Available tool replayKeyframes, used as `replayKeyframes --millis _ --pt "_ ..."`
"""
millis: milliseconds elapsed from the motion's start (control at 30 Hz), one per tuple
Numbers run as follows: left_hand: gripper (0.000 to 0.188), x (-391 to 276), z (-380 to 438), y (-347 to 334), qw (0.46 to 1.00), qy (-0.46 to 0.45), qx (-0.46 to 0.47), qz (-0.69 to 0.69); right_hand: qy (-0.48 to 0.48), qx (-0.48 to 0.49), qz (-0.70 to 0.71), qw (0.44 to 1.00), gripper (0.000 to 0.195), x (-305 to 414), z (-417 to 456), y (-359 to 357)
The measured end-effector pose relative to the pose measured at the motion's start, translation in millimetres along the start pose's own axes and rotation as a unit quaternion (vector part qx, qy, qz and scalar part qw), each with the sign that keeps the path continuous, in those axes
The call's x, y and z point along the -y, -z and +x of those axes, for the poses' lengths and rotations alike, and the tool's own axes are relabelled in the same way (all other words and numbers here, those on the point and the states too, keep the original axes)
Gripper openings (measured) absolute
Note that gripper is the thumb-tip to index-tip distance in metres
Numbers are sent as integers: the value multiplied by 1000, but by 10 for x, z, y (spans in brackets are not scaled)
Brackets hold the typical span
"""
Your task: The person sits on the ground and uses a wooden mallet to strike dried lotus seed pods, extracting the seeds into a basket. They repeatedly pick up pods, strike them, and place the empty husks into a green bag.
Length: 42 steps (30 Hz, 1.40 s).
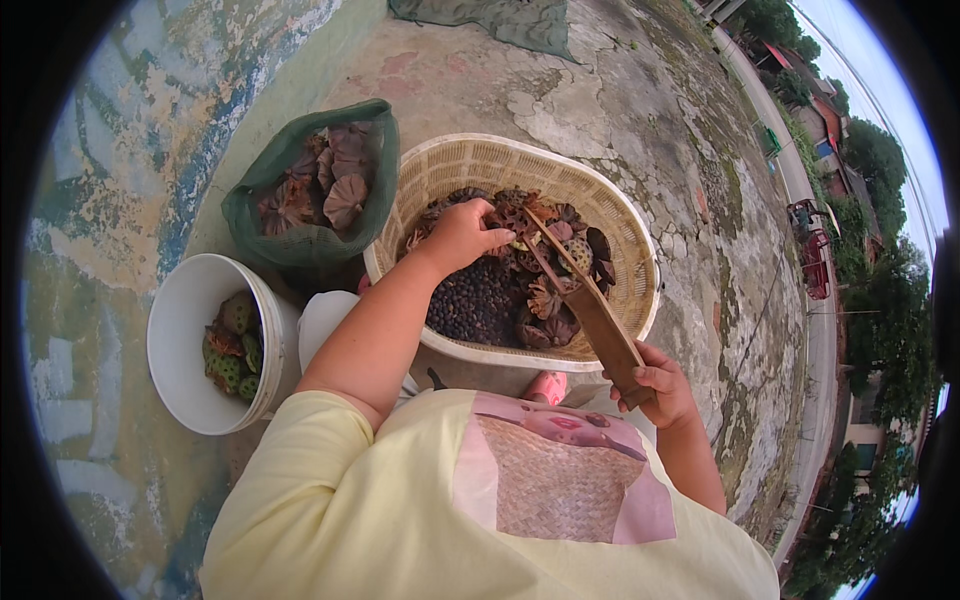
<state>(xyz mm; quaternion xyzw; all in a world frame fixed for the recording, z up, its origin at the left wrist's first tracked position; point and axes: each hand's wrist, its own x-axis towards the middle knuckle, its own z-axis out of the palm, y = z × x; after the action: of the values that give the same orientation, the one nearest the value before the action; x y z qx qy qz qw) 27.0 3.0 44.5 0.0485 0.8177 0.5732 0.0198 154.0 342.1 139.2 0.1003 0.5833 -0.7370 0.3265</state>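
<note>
My left hand (463, 238) holds a torn brown lotus seed pod (511, 217) over a pale plastic basket (646, 259). The handle end of a forked bamboo tool (609, 341) rests in the grip of my right hand (661, 384), near the basket's front right rim. Its two thin prongs reach up to the pod, one on the far side and one on the near side; their exact contact cannot be told. Below lie many loose dark lotus seeds (472, 304). Dried lotus pods (551, 326) are heaped beside them, one still showing seeds (577, 255).
A green mesh bag (251, 236) of dried brown pods stands left of the basket. Nearer, a white bucket (174, 330) holds green and brown pods. Cracked concrete (690, 300) runs along the right, a painted wall (112, 262) along the left. Dark netting (495, 22) lies at the back.
</note>
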Motion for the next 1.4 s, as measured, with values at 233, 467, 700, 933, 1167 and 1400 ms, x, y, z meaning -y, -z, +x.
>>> replayKeyframes --millis 233,467,700,933,1167,1400 --pt "32 -151 -73 39 995 38 48 -74 -46 51 75 995 67 -34 58 216" --pt "24 -160 -63 39 981 53 127 -134 -73 102 152 980 62 -130 113 473" --pt "33 -86 -2 8 972 64 132 -182 -58 90 144 984 66 -111 130 345" --pt "46 -39 68 89 978 82 98 -164 -90 71 230 966 66 -311 154 397" --pt "41 308 73 -95 986 -90 -61 125 -97 80 231 965 64 -340 165 367" --pt "36 25 5 -107 985 148 17 -87 -74 87 150 982 63 -356 148 199"
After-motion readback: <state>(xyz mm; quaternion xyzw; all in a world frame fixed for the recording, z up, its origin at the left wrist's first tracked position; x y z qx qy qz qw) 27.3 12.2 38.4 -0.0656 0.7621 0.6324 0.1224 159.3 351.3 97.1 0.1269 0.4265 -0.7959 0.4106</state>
